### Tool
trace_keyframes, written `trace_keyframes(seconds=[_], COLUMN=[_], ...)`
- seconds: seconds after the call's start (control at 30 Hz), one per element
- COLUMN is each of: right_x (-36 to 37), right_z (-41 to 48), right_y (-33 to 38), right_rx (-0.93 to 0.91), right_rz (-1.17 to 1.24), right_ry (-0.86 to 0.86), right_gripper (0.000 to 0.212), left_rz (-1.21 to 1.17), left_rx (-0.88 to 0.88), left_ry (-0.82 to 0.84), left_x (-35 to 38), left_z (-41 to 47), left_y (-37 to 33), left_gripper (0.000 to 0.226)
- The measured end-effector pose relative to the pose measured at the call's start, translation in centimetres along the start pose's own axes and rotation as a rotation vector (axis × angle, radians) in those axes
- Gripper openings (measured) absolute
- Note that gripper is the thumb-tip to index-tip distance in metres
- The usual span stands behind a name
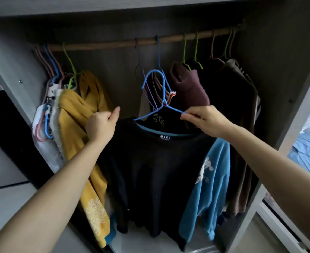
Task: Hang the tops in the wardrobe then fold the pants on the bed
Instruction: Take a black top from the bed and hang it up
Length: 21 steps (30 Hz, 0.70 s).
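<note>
A black T-shirt (156, 172) with a small neck label hangs in front of me on a blue hanger (162, 99). The hanger's hook is below the wooden rail (114, 45) and does not touch it. My right hand (203, 119) pinches the hanger's right arm. My left hand (103, 125) grips the shirt's left shoulder, thumb up. Both hands are held inside the open wardrobe.
On the rail hang a yellow top (77, 114) at left, a maroon top (189, 88), a dark "STARS" top (158, 122) and brown garments (242, 106) at right. A light blue top (205, 181) hangs lower right. Bed with blue sheet (307, 156) at far right.
</note>
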State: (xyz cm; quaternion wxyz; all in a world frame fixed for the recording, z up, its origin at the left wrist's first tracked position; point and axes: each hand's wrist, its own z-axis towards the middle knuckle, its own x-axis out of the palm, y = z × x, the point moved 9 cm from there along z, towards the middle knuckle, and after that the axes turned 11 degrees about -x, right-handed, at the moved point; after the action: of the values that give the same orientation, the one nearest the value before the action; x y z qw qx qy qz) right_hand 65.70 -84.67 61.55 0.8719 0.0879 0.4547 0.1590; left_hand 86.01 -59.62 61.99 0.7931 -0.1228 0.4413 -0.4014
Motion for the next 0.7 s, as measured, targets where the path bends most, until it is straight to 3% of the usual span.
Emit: trace_keyframes(seconds=[0.07, 0.17, 0.27, 0.33, 0.57, 0.63, 0.7], right_x=[-1.7, -2.1, -1.8, -1.7, -0.8, 0.3, 1.1], right_z=[1.0, 2.4, 3.0, 3.2, 2.6, 1.9, 1.6], right_y=[1.4, 3.0, 3.2, 3.3, 3.8, 4.3, 5.5], right_rx=[-0.017, -0.053, -0.018, 0.016, 0.186, 0.235, 0.264], right_rz=[-0.016, -0.034, -0.064, -0.065, -0.008, 0.253, 0.517], right_ry=[-0.108, -0.123, -0.116, -0.115, 0.217, 0.307, 0.287], right_gripper=[0.022, 0.026, 0.029, 0.027, 0.017, 0.013, 0.02], left_rz=[-0.012, -0.071, -0.299, -0.305, -0.328, -0.353, -0.39], left_rx=[-0.049, -0.015, 0.059, 0.179, 0.345, 0.358, 0.357], left_ry=[0.015, 0.065, 0.35, 0.443, 0.23, 0.209, 0.215], left_x=[0.0, 0.3, 2.5, 3.2, 3.1, 3.2, 3.0], left_z=[0.7, 1.0, -0.4, -1.2, -0.2, 0.4, 1.3], left_y=[1.8, 2.3, -0.4, -2.2, -3.8, -3.9, -3.8], left_gripper=[0.065, 0.057, 0.044, 0.035, 0.019, 0.018, 0.018])
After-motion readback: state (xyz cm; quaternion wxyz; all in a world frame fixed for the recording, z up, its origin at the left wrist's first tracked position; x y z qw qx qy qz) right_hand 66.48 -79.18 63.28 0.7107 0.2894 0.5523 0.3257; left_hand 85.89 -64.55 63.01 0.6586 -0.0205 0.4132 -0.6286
